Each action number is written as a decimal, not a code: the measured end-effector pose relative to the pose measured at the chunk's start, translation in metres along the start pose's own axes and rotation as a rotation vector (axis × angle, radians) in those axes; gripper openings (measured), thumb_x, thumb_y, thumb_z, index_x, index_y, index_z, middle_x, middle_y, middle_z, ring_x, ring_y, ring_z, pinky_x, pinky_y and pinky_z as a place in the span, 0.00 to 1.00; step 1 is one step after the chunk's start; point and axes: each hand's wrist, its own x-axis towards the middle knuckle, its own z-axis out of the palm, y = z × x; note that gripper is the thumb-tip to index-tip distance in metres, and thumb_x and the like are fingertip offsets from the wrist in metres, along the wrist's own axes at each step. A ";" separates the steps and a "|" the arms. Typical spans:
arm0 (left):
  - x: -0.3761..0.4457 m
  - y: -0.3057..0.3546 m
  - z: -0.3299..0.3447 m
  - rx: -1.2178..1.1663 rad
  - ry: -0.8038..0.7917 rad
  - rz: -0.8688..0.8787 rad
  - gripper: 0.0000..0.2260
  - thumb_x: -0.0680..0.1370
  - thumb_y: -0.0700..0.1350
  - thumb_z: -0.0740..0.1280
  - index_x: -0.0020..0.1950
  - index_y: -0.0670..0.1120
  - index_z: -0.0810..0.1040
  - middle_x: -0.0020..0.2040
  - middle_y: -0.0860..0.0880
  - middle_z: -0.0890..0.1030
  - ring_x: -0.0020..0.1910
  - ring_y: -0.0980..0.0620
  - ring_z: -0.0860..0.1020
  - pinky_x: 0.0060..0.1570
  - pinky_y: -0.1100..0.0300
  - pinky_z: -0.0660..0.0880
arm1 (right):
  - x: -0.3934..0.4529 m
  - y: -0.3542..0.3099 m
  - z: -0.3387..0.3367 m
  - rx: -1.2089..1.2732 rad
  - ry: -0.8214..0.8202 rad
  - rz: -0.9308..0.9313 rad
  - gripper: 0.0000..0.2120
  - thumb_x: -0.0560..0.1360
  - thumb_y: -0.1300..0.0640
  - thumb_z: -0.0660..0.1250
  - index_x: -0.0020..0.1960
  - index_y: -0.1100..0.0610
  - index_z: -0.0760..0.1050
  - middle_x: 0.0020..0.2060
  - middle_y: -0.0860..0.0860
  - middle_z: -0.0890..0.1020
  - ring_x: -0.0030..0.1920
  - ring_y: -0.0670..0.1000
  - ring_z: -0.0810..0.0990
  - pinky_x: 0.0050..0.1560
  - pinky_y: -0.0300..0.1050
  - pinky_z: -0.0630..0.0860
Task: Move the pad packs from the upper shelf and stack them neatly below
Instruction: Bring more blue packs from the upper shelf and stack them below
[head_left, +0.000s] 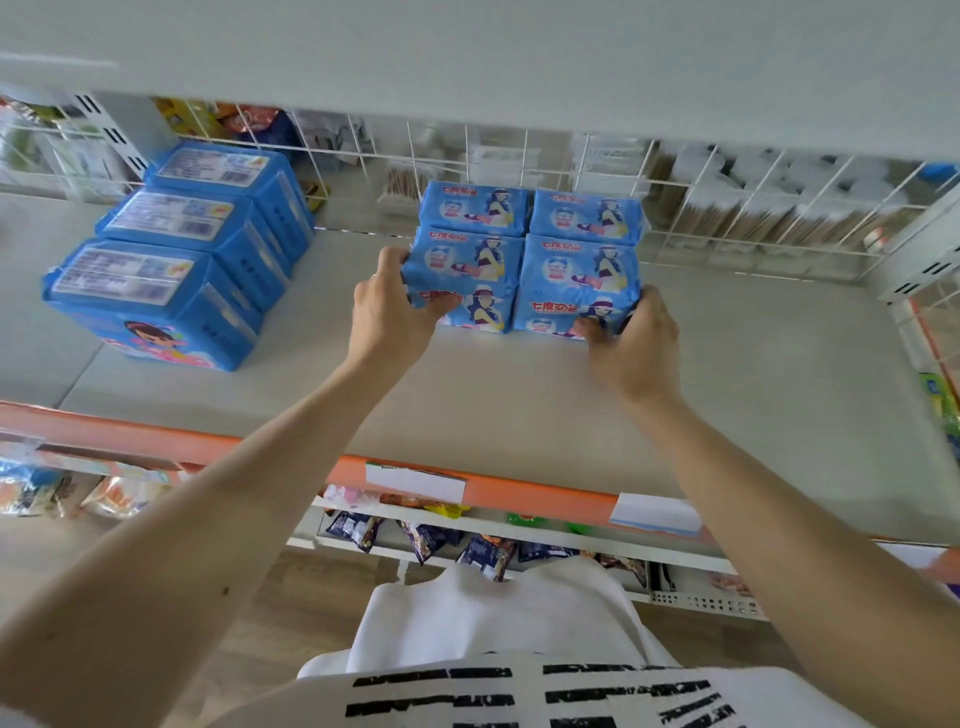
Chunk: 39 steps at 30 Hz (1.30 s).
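Observation:
Several small blue pad packs (524, 254) stand in two columns on the grey shelf (519, 395), against the wire back. My left hand (387, 306) grips the left side of the front left pack, thumb on its face. My right hand (631, 338) grips the lower right corner of the front right pack. Both arms reach forward over the shelf's orange front edge (519, 491). Three larger blue pad packs (176, 249) lie in a row at the left of the same shelf.
A white wire grid (571, 161) backs the shelf, with cotton swabs and tissue goods behind it. The underside of a higher shelf (467, 62) hangs overhead. Snack bags (431, 538) hang on a lower shelf below the orange edge. White price tags (415, 480) sit on that edge.

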 end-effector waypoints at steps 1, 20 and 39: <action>0.000 0.001 0.001 0.004 0.010 0.006 0.27 0.71 0.51 0.78 0.64 0.45 0.70 0.57 0.50 0.80 0.49 0.51 0.81 0.45 0.55 0.80 | 0.001 -0.001 0.000 -0.002 0.003 0.002 0.22 0.72 0.55 0.75 0.58 0.63 0.71 0.56 0.59 0.79 0.57 0.61 0.78 0.50 0.49 0.73; 0.002 0.012 0.012 0.167 -0.031 0.057 0.31 0.69 0.54 0.79 0.59 0.43 0.64 0.47 0.49 0.71 0.54 0.38 0.77 0.42 0.52 0.71 | 0.006 -0.016 -0.001 -0.100 -0.021 0.062 0.37 0.65 0.36 0.77 0.60 0.62 0.70 0.55 0.58 0.78 0.59 0.61 0.77 0.52 0.54 0.76; -0.050 -0.014 -0.053 0.238 -0.078 0.373 0.39 0.72 0.72 0.60 0.74 0.47 0.60 0.68 0.47 0.72 0.65 0.43 0.72 0.60 0.46 0.72 | -0.103 -0.051 -0.040 -0.255 -0.139 -0.112 0.44 0.77 0.37 0.65 0.81 0.53 0.47 0.79 0.54 0.57 0.78 0.54 0.54 0.77 0.55 0.54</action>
